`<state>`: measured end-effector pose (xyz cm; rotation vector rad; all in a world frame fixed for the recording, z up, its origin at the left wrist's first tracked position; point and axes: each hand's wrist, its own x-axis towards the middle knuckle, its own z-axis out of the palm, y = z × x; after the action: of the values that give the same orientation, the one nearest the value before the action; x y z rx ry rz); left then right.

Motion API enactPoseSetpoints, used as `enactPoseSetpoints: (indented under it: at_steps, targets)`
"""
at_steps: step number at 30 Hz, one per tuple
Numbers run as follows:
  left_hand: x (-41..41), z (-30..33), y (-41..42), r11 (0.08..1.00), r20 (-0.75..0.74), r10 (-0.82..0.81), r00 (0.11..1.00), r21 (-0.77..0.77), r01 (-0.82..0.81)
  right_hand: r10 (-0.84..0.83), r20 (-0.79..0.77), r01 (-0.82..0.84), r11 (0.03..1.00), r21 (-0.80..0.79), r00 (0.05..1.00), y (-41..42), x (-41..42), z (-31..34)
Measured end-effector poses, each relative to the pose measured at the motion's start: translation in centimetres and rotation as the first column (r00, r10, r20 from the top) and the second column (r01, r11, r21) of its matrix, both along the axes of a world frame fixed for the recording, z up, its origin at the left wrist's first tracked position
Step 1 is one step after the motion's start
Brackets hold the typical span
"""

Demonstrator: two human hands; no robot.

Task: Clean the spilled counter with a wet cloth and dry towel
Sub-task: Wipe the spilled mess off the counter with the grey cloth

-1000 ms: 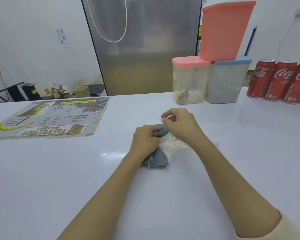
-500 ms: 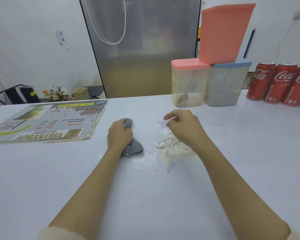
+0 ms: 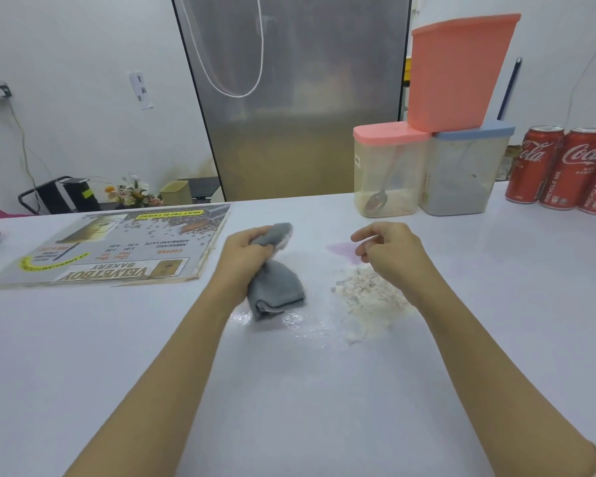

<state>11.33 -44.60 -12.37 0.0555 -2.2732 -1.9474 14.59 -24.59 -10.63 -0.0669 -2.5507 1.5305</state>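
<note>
Gray cloth point(image 3: 276, 287) is bunched in the left hand point(image 3: 243, 254), lower end touching the white counter point(image 3: 289, 407) just left of the powder spill point(image 3: 365, 297). Right hand point(image 3: 391, 251) hovers over the spill, fingers loosely curled, holding nothing. Left of the cloth lies a "VELVETBOY BAKERY" menu board point(image 3: 111, 249); Coca-Cola cans point(image 3: 565, 168) stand far right.
</note>
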Motion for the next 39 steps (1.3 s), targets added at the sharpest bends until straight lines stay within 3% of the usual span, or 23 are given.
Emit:
enactPoseSetpoints:
  at_steps: [2, 4, 6, 9, 14, 17, 22, 27, 29, 31, 33, 36, 39]
  targets:
    - [-1.2, -0.9, -2.5, 0.982, 0.02, 0.16, 0.987, -0.1, -0.158, -0.001, 0.005, 0.001, 1.0, 0.016, 1.0, 0.0, 0.0, -0.1]
    - [-2.0, -2.3, -3.6, 0.921, 0.05, 0.282, 0.958, -0.295, -0.256, -0.008, 0.007, 0.008, 1.0, 0.026, 1.0, 0.1, 0.0, -0.1]
    - [-2.8, -3.5, -3.3, 0.843, 0.028, 0.336, 0.942, -0.456, -0.287, -0.024, 0.007, 0.024, 0.999, 0.034, 1.0, 0.3, -0.2, -0.1]
    - [-5.1, -3.9, -1.6, 0.776, -0.026, 0.314, 0.949, -0.569, -0.273, -0.062, 0.004, 0.062, 0.997, 0.039, 0.998, 0.6, -0.7, -0.2]
    - [-9.5, -3.8, 2.3, 0.757, -0.022, 0.127, 0.992, -0.644, -0.111, -0.123, -0.012, 0.124, 0.99, 0.062, 0.992, 1.6, -0.9, 0.0]
    - [-11.2, -3.8, 6.0, 0.733, -0.034, -0.117, 0.993, -0.677, 0.063, -0.175, -0.048, 0.178, 0.982, 0.067, 0.983, 2.6, -0.9, 0.6]
    - [-10.7, -3.2, 9.2, 0.657, 0.077, -0.438, 0.896, -0.653, 0.377, -0.236, -0.071, 0.239, 0.97, 0.037, 0.969, 3.8, -0.8, 1.1]
    - [-7.5, -2.4, 8.7, 0.502, 0.171, -0.671, 0.722, -0.611, 0.612, -0.265, -0.083, 0.267, 0.964, 0.011, 0.961, 4.7, -0.8, 1.5]
    - [-7.1, -1.5, 7.7, 0.568, 0.111, -0.702, 0.703, -0.508, 0.648, -0.294, -0.086, 0.293, 0.956, -0.024, 0.952, 5.7, -0.7, 1.8]
    - [-8.0, -0.9, 6.1, 0.731, 0.022, -0.627, 0.779, -0.331, 0.597, -0.327, -0.085, 0.322, 0.944, -0.064, 0.941, 6.8, -0.4, 2.0]
    - [-9.6, -1.1, 5.1, 0.829, -0.029, -0.493, 0.869, -0.32, 0.459, -0.347, -0.085, 0.341, 0.937, -0.071, 0.934, 7.5, -0.4, 1.9]
    - [-11.5, -2.7, 6.1, 0.762, -0.019, -0.398, 0.917, -0.563, 0.319, -0.331, -0.077, 0.329, 0.944, -0.032, 0.94, 7.2, -0.7, 1.5]
    - [-11.6, -3.2, 9.7, 0.686, -0.006, -0.45, 0.893, -0.643, 0.341, -0.295, -0.077, 0.297, 0.955, 0.01, 0.952, 6.4, -1.1, 1.2]
